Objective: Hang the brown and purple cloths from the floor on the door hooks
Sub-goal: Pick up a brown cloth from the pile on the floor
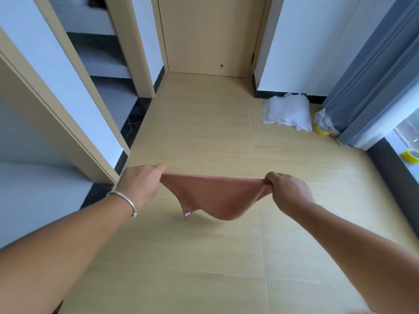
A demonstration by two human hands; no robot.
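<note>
Pale wood-grain laminate floor (204, 257) fills the lower and middle view, edged by black marble-patterned skirting. Closed beige wooden door (210, 35) stands at the far end, framed by white walls. Grey pleated curtain (371, 71) hangs along the right side, reaching the floor beside the window. Beige door frames with white panels (68, 91) run along the left.

Brown rectangular soft cloth (217, 196) is held in the air above the floor, stretched by its top edge between both hands, the lower part sagging to a point at the left. Left hand (140, 184), a silver bangle (124, 201) on its wrist, pinches the cloth's left corner. Right hand (288, 191) grips the right corner, fingers curled round bunched fabric.

White crumpled fabric bundle (286, 112) lies on the floor against the far right wall. Clear plastic bag with yellow contents (324, 124) sits just beside it, at the curtain's foot. Yellow tape roll (410, 155) rests on the window ledge.
</note>
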